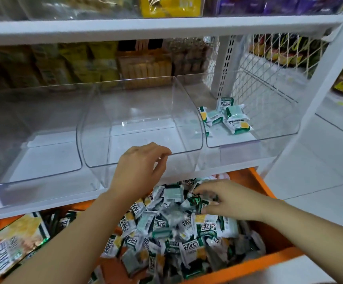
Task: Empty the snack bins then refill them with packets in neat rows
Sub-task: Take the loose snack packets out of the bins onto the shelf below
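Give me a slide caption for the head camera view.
Left hand at the rim of the empty middle bin; right hand grips packets heaped in the orange drawer below.

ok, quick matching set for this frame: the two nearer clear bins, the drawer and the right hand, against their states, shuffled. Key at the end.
Things
1. middle bin
2. right bin
3. orange drawer
4. right hand

States
A. holds only a few loose packets
B. fingers pinching into the packet heap
C. empty
D. pulled out, heaped with packets

Pairs: 1-C, 2-A, 3-D, 4-B
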`<action>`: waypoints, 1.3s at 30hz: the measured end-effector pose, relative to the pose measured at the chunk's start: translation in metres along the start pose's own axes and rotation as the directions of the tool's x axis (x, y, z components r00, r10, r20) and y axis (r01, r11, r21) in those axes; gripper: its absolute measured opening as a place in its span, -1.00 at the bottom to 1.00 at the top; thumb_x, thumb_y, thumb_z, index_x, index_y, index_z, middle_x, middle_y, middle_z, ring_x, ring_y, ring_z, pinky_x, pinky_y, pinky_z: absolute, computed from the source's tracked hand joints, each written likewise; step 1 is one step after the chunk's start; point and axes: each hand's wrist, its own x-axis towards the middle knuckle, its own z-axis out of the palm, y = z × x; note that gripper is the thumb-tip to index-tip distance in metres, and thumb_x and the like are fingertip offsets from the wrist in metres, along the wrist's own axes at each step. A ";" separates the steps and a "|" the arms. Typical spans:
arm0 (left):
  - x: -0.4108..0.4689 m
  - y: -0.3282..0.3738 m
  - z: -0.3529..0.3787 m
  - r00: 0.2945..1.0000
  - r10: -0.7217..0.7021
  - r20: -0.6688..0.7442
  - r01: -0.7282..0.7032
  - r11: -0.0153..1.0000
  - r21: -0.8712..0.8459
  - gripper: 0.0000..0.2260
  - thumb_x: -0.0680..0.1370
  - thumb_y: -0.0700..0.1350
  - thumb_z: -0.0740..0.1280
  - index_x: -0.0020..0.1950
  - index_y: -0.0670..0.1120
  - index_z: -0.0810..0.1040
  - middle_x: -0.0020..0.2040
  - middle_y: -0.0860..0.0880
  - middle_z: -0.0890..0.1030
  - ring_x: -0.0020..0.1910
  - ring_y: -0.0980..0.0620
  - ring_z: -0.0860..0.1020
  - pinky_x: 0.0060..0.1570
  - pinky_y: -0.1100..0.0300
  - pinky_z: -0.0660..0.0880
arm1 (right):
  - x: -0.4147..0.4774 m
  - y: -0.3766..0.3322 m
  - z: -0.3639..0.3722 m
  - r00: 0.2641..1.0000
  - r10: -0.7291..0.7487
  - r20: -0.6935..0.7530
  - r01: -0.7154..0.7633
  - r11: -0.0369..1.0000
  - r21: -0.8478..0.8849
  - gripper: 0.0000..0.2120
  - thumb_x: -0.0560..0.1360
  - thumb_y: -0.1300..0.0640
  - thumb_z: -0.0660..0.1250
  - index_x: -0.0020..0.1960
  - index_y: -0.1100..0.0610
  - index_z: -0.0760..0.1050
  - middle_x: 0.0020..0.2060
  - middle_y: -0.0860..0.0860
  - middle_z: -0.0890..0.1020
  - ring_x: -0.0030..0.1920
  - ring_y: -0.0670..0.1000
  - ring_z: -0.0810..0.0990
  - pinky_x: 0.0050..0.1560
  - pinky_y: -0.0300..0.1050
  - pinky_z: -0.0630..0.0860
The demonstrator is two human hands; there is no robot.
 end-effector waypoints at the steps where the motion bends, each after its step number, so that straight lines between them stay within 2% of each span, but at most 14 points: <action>1: 0.002 0.001 -0.001 1.000 -0.018 0.014 0.018 1.000 -0.019 -0.81 0.56 -0.05 0.22 0.01 0.02 0.63 -0.12 0.15 0.64 -0.26 0.17 0.59 -0.22 0.36 0.36 | -0.008 -0.004 -0.013 1.000 -0.010 -0.008 0.011 0.998 0.057 -0.62 0.48 -0.12 0.37 0.27 -0.22 0.43 0.14 -0.20 0.56 0.09 -0.23 0.50 0.17 -0.20 0.40; 4: 0.012 0.001 -0.003 0.989 -0.109 0.095 0.116 0.991 -0.072 -0.86 0.59 -0.07 0.26 0.08 0.08 0.60 -0.07 0.25 0.55 -0.22 0.28 0.51 -0.26 0.42 0.33 | -0.025 -0.015 -0.059 0.984 -0.033 -0.174 0.066 0.980 0.188 -0.75 0.46 0.02 0.39 0.05 -0.27 0.47 -0.04 -0.24 0.62 -0.04 -0.27 0.57 -0.02 -0.39 0.48; 7: 0.027 0.000 -0.002 0.981 -0.124 0.150 0.137 0.987 -0.079 -0.82 0.59 -0.05 0.24 0.13 0.11 0.57 -0.08 0.28 0.49 -0.23 0.24 0.52 -0.22 0.26 0.44 | -0.019 -0.007 -0.103 0.912 -0.028 -0.409 0.135 0.963 0.235 -0.77 0.46 0.13 0.41 0.00 -0.17 0.53 -0.12 -0.19 0.64 -0.10 -0.20 0.58 -0.08 -0.37 0.51; 9: 0.040 -0.002 0.000 0.980 -0.131 0.150 0.147 0.984 -0.099 -0.81 0.59 -0.06 0.23 0.14 0.10 0.57 -0.08 0.27 0.51 -0.27 0.24 0.50 -0.17 0.17 0.49 | 0.002 0.011 -0.121 0.883 0.012 -0.469 0.117 0.963 0.245 -0.78 0.46 0.17 0.42 0.04 -0.07 0.55 -0.08 -0.10 0.64 -0.08 -0.14 0.58 -0.10 -0.38 0.50; 13: 0.057 -0.007 0.008 0.968 -0.189 0.167 0.219 0.959 -0.182 -0.82 0.59 -0.07 0.25 0.14 0.09 0.57 -0.07 0.28 0.52 -0.28 0.23 0.51 -0.18 0.25 0.45 | 0.065 0.052 -0.134 0.932 0.065 -0.356 -0.047 0.997 0.058 -0.47 0.44 0.18 0.45 0.37 0.07 0.39 0.27 0.08 0.50 0.18 -0.03 0.48 -0.04 -0.54 0.32; 16: 0.056 -0.010 0.010 0.958 -0.201 0.205 0.244 0.946 -0.215 -0.85 0.59 -0.05 0.26 0.09 0.15 0.55 -0.09 0.35 0.51 -0.18 0.29 0.53 -0.23 0.42 0.40 | 0.112 0.073 -0.134 0.970 0.079 -0.232 -0.104 0.990 -0.099 -0.15 0.36 0.11 0.53 0.52 0.03 0.15 0.41 0.12 0.32 0.40 0.12 0.29 0.35 -0.15 0.25; 19: 0.054 -0.011 0.009 0.952 -0.205 0.226 0.263 0.927 -0.267 -0.85 0.58 -0.04 0.26 0.02 0.24 0.49 -0.09 0.34 0.52 -0.10 0.37 0.49 -0.24 0.47 0.41 | 0.152 0.085 -0.139 0.983 0.124 -0.137 -0.146 0.975 -0.165 0.02 0.25 -0.01 0.58 0.54 -0.08 0.05 0.39 0.12 0.29 0.38 0.18 0.28 0.37 0.10 0.29; 23: 0.056 -0.012 0.009 0.942 -0.221 0.252 0.295 0.903 -0.311 -0.85 0.58 -0.03 0.26 0.00 0.26 0.47 -0.09 0.33 0.53 -0.09 0.38 0.50 -0.19 0.47 0.44 | 0.182 0.090 -0.141 0.990 0.138 -0.030 -0.141 0.965 -0.222 0.00 0.22 -0.08 0.59 0.50 -0.11 0.11 0.34 0.10 0.32 0.33 0.19 0.35 0.33 0.06 0.35; 25: 0.057 -0.014 0.010 0.934 -0.235 0.268 0.314 0.897 -0.311 -0.87 0.58 -0.01 0.26 0.00 0.26 0.48 -0.10 0.34 0.52 -0.10 0.39 0.49 -0.21 0.50 0.43 | 0.188 0.092 -0.140 0.989 0.144 -0.024 -0.146 0.970 -0.193 -0.02 0.23 -0.09 0.60 0.49 -0.12 0.13 0.37 0.05 0.33 0.32 0.14 0.36 0.30 -0.02 0.36; 27: 0.057 -0.016 0.011 0.929 -0.246 0.277 0.329 0.891 -0.313 -0.87 0.58 0.00 0.25 0.01 0.25 0.48 -0.10 0.33 0.52 -0.10 0.40 0.49 -0.23 0.52 0.41 | 0.192 0.094 -0.139 0.990 0.133 -0.039 -0.138 0.972 -0.188 -0.01 0.18 -0.16 0.60 0.47 -0.17 0.13 0.35 0.03 0.37 0.27 0.13 0.41 0.28 0.03 0.41; 29: 0.056 -0.016 0.012 0.924 -0.253 0.288 0.341 0.885 -0.317 -0.88 0.58 0.00 0.25 0.01 0.26 0.48 -0.10 0.33 0.52 -0.10 0.41 0.49 -0.23 0.53 0.42 | 0.189 0.095 -0.137 0.991 0.125 -0.048 -0.132 0.969 -0.207 0.01 0.15 -0.20 0.60 0.45 -0.18 0.13 0.27 0.04 0.42 0.16 0.13 0.45 0.22 0.06 0.46; 35: 0.058 -0.014 0.011 0.913 -0.272 0.304 0.363 0.883 -0.298 -0.88 0.58 0.00 0.26 0.07 0.20 0.52 -0.13 0.34 0.50 -0.08 0.43 0.47 -0.22 0.54 0.42 | 0.166 0.093 -0.133 0.993 0.114 -0.017 -0.115 0.983 -0.141 -0.11 0.25 0.00 0.60 0.43 -0.04 0.19 -0.11 -0.03 0.47 -0.18 -0.04 0.45 -0.19 -0.19 0.41; 36: 0.058 -0.014 0.011 0.911 -0.279 0.303 0.368 0.882 -0.293 -0.87 0.58 0.00 0.26 0.08 0.19 0.53 -0.14 0.34 0.50 -0.09 0.43 0.47 -0.22 0.53 0.42 | 0.161 0.094 -0.130 0.993 0.114 -0.018 -0.116 0.983 -0.145 -0.12 0.24 -0.01 0.60 0.43 -0.04 0.20 -0.08 -0.03 0.48 -0.15 -0.04 0.46 -0.15 -0.18 0.42; 39: 0.057 -0.013 0.011 0.909 -0.292 0.296 0.377 0.881 -0.287 -0.86 0.58 -0.01 0.26 0.10 0.15 0.55 -0.15 0.33 0.50 -0.09 0.43 0.47 -0.21 0.51 0.41 | 0.145 0.094 -0.126 0.990 0.142 -0.016 -0.143 0.983 -0.114 -0.09 0.21 -0.06 0.60 0.44 -0.08 0.21 0.25 -0.01 0.47 0.16 0.06 0.47 0.18 -0.07 0.45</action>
